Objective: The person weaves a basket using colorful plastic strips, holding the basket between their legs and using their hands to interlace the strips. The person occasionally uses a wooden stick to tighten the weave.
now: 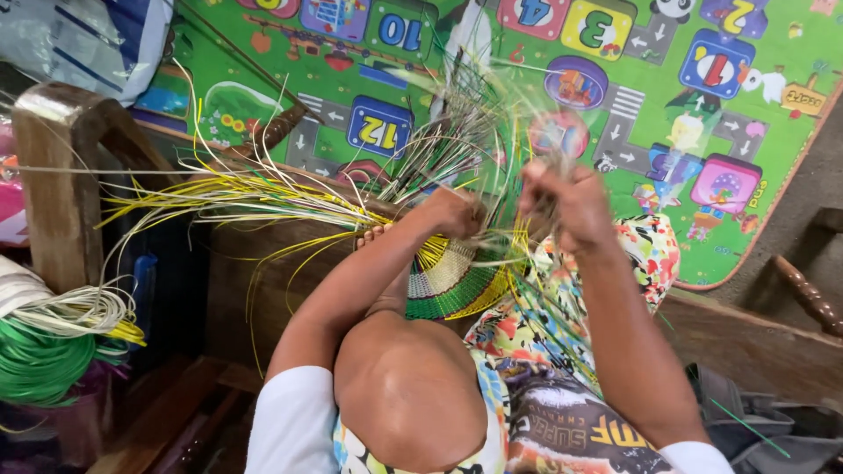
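A: The fingers of the left hand [452, 213] are closed on the woven piece [452, 281]; those of the right hand [562, 204] are clenched round loose strands [457, 149], which should be kept taut.

B: Beyond the fingers, yellow strands [255, 197] fan left, tangling easily. Green coils [39, 360] lie well apart; a play mat [615, 88] is spread beneath.

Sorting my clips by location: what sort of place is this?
Probably a home used for hand weaving: a child's play mat on the floor, wooden furniture, coils of plastic strips, and both hands working a half-woven piece.
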